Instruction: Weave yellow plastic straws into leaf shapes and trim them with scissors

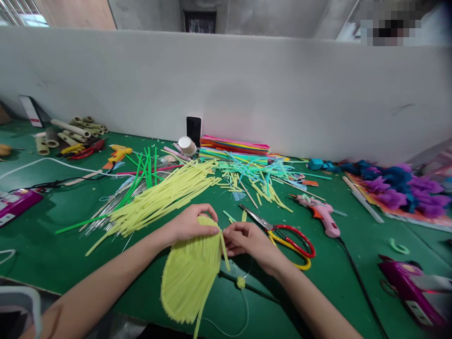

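Observation:
A flat, leaf-shaped piece of yellow-green pipe cleaners (pixel 190 282) laid side by side is gripped at its upper edge by my left hand (pixel 196 221), thumb on top. At the piece's right upper corner, my right hand (pixel 243 240) has its fingertips pinched together; what lies between them is too small to make out. One loose pipe cleaner strip (pixel 224 252) hangs down by those fingertips. Below the right hand, a small yellow-green fuzzy ball (pixel 240 282) sits by a dark thin rod and a pale thread (pixel 247 310). Scissors (pixel 282 235) with red and yellow handles lie open beyond the right hand.
A pile of yellow-green pipe cleaners (pixel 165 197) lies ahead, with coloured bundles (pixel 235 148) behind. A pink glue gun (pixel 323 214) with its cord lies right; a yellow glue gun (pixel 119 153) lies left. Purple power strips (pixel 409 292) and purple-blue fuzzy flowers (pixel 406 188) stand right. A white partition (pixel 226 84) closes the back.

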A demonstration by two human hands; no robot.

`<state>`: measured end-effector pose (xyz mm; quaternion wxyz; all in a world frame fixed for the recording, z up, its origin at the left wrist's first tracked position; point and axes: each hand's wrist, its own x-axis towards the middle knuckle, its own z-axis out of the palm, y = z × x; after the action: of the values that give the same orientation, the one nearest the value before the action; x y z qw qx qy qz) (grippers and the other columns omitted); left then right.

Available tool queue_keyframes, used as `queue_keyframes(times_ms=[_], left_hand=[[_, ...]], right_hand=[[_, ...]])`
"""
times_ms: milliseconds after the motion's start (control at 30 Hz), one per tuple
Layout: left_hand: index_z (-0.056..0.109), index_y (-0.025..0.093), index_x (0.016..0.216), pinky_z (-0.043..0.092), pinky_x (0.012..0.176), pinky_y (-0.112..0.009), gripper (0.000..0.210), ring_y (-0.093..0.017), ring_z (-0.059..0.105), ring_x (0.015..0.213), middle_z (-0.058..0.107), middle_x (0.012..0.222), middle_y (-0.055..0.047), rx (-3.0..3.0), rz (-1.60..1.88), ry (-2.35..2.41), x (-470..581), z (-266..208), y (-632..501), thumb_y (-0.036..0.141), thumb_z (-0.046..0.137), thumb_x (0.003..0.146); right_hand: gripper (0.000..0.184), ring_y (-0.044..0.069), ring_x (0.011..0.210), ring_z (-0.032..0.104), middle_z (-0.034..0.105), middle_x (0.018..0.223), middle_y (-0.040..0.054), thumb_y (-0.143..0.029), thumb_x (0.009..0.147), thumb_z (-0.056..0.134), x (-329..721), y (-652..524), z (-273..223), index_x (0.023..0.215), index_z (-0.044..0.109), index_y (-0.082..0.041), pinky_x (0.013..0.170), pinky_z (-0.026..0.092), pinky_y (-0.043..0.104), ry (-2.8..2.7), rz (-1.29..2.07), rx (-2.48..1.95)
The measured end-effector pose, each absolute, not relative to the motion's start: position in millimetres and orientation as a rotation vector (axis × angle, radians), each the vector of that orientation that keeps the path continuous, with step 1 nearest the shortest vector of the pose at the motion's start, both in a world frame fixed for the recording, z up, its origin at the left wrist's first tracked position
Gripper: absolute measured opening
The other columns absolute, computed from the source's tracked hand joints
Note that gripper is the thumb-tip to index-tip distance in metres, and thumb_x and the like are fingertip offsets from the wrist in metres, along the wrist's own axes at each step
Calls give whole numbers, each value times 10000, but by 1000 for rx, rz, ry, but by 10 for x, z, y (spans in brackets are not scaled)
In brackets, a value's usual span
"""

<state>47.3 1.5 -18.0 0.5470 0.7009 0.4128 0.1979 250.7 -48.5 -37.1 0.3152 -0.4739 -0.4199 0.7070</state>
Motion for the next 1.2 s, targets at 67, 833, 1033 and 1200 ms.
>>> queue_keyframes(times_ms=[67, 833, 1033, 1200], left_hand=[[612, 170, 868, 422, 664, -240, 280, -162, 574, 755, 614, 792, 3, 1723, 501, 984, 483, -169, 20, 372, 713, 704], [506, 192, 845, 369, 502, -195, 321, -98, 483, 566, 576, 708, 44, 1626, 235, 911, 448, -164, 2, 324, 727, 655], [487, 190, 849, 371, 498, -190, 338, -93, 473, 569, 572, 712, 42, 1565, 254, 920, 485, -157, -27, 309, 734, 650], [484, 184, 857, 382, 511, -194, 361, -90, 480, 567, 571, 712, 38, 1497, 281, 921, 497, -147, -31, 300, 746, 638]], right_hand=[[415, 125, 650, 676, 705, 730, 49, -487, 660, 776, 2498, -484, -364, 799, 643, -120, 674, 561, 255, -1106, 1850, -1261], [298, 142, 620, 666, 680, 667, 14, -306, 644, 780, 2522, -507, -459, 812, 618, -120, 655, 536, 285, -1339, 2035, -1202], [408, 106, 636, 632, 657, 734, -25, -213, 603, 812, 2518, -526, -467, 928, 574, -149, 655, 517, 250, -1366, 2044, -1130], [516, 103, 559, 611, 631, 717, -59, -228, 570, 839, 2455, -559, -456, 958, 502, -181, 555, 526, 245, -1325, 2026, -1127]])
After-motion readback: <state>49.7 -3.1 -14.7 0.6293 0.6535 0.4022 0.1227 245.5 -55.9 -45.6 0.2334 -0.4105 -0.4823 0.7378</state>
